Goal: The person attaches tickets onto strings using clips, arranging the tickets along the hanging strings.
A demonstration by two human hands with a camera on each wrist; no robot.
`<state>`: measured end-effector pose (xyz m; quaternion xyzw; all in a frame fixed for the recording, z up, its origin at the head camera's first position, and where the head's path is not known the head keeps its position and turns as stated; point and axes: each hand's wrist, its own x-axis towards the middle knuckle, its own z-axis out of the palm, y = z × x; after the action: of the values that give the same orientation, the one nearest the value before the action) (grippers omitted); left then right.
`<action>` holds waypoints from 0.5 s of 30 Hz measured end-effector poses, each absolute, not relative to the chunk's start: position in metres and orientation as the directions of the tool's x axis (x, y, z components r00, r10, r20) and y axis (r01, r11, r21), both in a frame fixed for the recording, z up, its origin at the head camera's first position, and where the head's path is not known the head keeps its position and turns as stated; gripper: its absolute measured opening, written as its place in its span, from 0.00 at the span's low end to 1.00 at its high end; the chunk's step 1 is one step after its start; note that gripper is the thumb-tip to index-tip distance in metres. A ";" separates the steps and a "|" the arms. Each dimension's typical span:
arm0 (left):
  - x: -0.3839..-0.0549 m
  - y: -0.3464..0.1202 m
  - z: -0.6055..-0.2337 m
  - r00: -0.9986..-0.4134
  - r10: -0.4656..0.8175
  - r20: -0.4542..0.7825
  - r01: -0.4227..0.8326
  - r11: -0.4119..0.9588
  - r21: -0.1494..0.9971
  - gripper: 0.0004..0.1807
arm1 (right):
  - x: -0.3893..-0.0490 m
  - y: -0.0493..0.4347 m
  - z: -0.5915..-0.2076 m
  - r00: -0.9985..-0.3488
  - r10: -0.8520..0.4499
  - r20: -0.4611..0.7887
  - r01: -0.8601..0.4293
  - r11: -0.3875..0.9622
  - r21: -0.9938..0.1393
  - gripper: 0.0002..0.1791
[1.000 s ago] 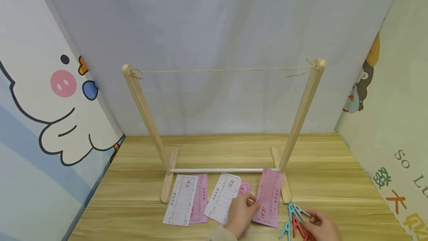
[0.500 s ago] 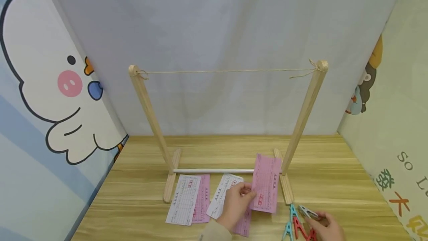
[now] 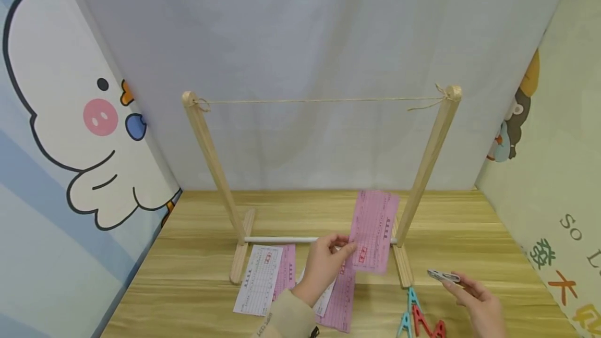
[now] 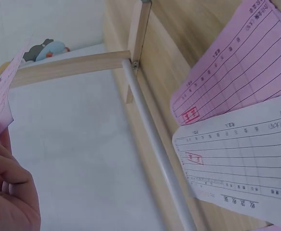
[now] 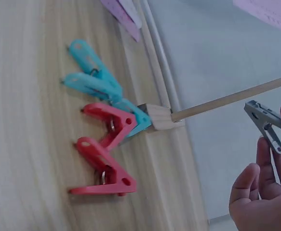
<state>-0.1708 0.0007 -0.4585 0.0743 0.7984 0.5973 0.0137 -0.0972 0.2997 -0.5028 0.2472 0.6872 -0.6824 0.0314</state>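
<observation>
Head: left hand pinches pink slip, raised below string; right hand pinches gray clip, right of slip; likely fetching step; next probably calls for slip and clip meeting at string; left wrist: white slip, second pink slip lie near, left; right wrist: teal clips, red clips near, right.

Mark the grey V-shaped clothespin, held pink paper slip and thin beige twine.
Grey V-shaped clothespin (image 5: 264, 127): right wrist view, lower arm.
Held pink paper slip (image 3: 373, 231): head view, printed face.
Beige twine (image 3: 305, 100): head view, midspan.
</observation>
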 end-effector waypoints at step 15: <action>-0.179 0.002 -0.425 -0.981 0.123 0.149 0.168 0.163 0.972 0.12 | -0.098 0.287 -0.468 -0.996 0.002 0.090 -0.083 -0.390 -0.917 0.24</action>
<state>-0.1790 0.0018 -0.4254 0.0955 0.7623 0.6399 -0.0177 -0.0976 0.2866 -0.4685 -0.0369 0.5517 -0.8328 -0.0256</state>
